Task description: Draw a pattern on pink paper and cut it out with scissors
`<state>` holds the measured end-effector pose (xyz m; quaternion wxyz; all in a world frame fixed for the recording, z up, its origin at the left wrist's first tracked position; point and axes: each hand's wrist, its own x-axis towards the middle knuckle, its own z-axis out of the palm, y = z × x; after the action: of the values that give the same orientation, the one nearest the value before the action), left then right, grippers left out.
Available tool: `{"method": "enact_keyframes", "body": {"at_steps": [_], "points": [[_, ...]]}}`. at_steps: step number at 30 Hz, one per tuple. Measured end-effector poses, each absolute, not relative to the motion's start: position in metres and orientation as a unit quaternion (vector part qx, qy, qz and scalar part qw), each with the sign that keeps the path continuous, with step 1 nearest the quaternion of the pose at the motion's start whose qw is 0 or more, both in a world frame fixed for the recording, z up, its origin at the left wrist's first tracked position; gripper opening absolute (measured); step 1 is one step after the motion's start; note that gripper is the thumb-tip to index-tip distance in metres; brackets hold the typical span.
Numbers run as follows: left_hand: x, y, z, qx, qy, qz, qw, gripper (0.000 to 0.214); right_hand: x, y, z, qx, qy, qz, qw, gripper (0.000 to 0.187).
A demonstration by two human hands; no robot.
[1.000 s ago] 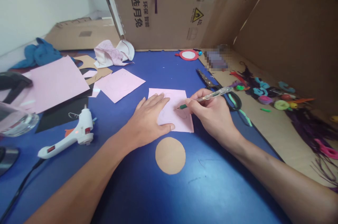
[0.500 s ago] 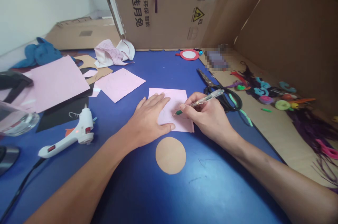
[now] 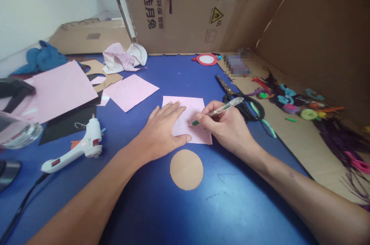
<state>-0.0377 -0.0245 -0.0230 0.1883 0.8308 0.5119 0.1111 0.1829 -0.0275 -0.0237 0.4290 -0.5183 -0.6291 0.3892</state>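
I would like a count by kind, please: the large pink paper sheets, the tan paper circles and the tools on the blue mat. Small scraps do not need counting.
Pink paper sheets: 3 (large sheet, square sheet, sheet under the left hand)
Tan paper circle: 1
Tools: 3 (pen in the right hand, scissors, hot glue gun)
Total: 7

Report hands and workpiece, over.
Left hand flat on pink paper sheet. Right hand gripping pen, green tip at the sheet. Black-handled scissors beside right hand; tan paper circle just off sheet's near edge.
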Motion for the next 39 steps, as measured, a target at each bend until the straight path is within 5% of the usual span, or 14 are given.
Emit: {"method": "enact_keyframes", "body": {"at_steps": [39], "points": [[-0.0375, -0.0243, -0.0228, 0.831, 0.513, 0.106, 0.186, 0.088, 0.1830, -0.0265, -0.0193, -0.540, -0.596, 0.347, 0.483, 0.022]]}}
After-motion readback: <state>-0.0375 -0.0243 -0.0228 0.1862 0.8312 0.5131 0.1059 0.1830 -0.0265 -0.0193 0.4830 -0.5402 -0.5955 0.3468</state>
